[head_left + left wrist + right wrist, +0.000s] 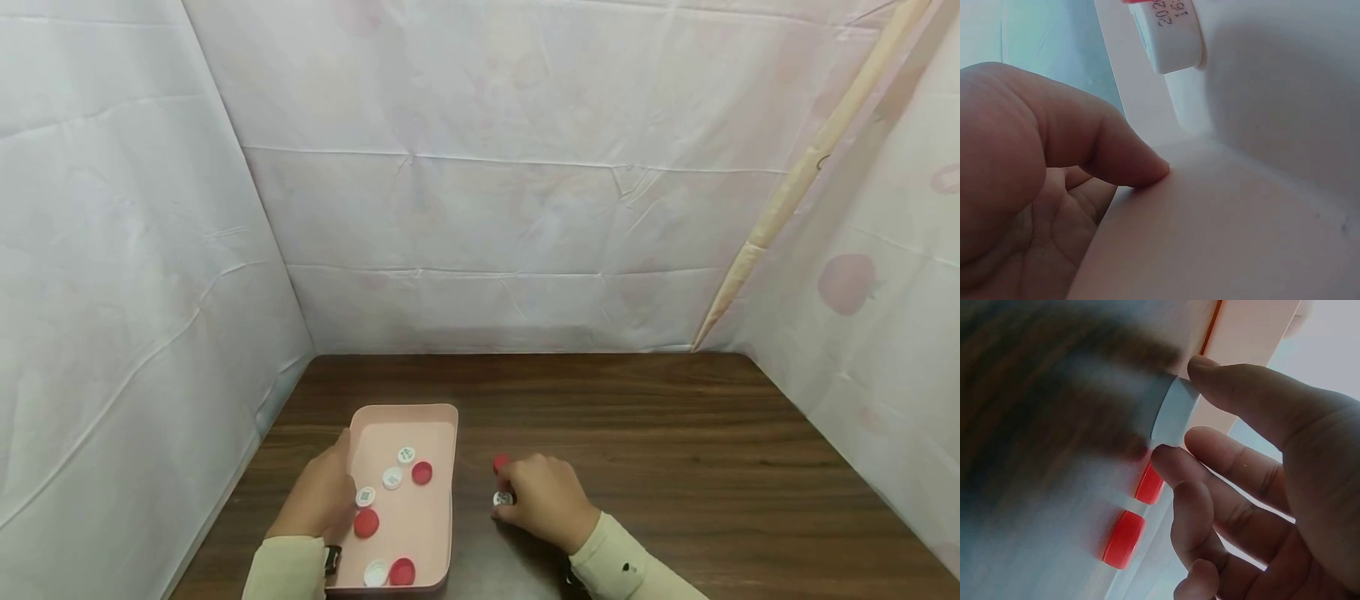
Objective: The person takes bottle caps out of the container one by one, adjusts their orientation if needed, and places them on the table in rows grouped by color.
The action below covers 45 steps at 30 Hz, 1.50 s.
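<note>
A pink tray [412, 533] lies on the left part of the table with several white and red bottle caps in it. My left hand [324, 492] grips the tray's left wall; in the left wrist view the thumb [1141, 165] presses on the inner side and the other fingers are behind the wall. To the right of the tray, my right hand [546, 502] pinches a white bottle cap [502, 498] with printing on top, thumb and fingertips at its sides. Just beyond it is a red bottle cap [501, 463]. Two red caps [1124, 539] show in the right wrist view.
The dark wooden table [675, 450] runs back to a pale cloth wall [487, 217]. Further cloth closes off the left and right sides. A cream-wrapped pole [795, 192] slants up at the back right corner.
</note>
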Motion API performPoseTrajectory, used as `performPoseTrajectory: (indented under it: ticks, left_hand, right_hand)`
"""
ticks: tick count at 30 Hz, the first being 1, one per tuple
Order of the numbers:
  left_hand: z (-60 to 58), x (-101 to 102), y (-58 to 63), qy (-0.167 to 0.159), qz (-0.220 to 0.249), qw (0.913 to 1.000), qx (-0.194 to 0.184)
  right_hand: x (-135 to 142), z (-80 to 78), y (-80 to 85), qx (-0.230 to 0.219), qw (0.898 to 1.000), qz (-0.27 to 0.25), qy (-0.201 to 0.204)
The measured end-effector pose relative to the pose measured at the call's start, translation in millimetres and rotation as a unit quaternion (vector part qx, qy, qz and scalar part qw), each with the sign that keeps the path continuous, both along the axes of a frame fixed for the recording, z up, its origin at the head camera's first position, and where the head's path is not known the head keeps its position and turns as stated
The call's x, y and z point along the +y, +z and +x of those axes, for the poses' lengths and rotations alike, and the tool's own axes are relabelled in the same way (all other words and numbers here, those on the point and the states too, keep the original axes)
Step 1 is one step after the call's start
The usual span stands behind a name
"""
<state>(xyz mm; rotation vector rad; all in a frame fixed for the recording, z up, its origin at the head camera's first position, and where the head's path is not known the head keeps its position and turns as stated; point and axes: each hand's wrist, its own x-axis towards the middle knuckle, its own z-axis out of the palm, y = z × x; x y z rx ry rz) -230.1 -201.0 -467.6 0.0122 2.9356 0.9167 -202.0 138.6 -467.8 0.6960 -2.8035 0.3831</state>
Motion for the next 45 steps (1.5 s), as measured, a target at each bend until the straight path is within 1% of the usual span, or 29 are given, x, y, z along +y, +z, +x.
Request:
performPoseTrajectory:
  ticks: [6, 11, 17, 21, 25, 30, 35, 40, 45]
  left_hand:
    - [-2.4, 0.7, 2.1, 0.004, 0.000, 1.0000, -0.009]
    - [-2.8, 1.4, 4.4, 0.004, -0.001, 1.0000, -0.007]
    - [-2.8, 0.3, 3.6, 0.005, -0.006, 1.0000, -0.006]
    - [-2.9, 0.2, 3.1, 0.007, -0.003, 0.9999, -0.014]
    - [-2.5, 0.1, 2.1, 0.008, -0.004, 0.9998, -0.017]
    - [-2.8, 0.2, 0.4, 0.005, -0.002, 0.9999, -0.014]
    - [-1.9, 1.0, -0.5, 0.010, 0.004, 0.9998, -0.018]
    - [-1.1, 2.1, 0.4, 0.009, -0.004, 0.9999, -0.007]
    - [-0.5, 2.8, -0.5, 0.012, -0.005, 0.9999, -0.009]
  right_hand:
    - [0.1, -1.2, 1.3, 0.013, 1.000, 0.004, 0.001]
    - [-0.5, -1.2, 3.1, 0.021, 1.000, 0.004, 0.000]
    - [-2.8, -0.1, 4.0, 0.038, 0.999, 0.004, 0.006]
    - [-3.8, -0.7, 3.1, 0.055, 0.998, 0.009, 0.007]
    - [-5.6, -2.1, 3.9, 0.063, 0.998, 0.014, 0.010]
    - [-10.6, -3.0, 7.0, 0.072, 0.997, 0.014, 0.021]
    - [-16.1, -3.3, 9.2, 0.090, 0.995, 0.013, 0.033]
    - [-22.4, -6.2, 9.3, 0.092, 0.995, 0.013, 0.039]
    - [-28.9, -10.2, 9.8, 0.091, 0.995, 0.019, 0.040]
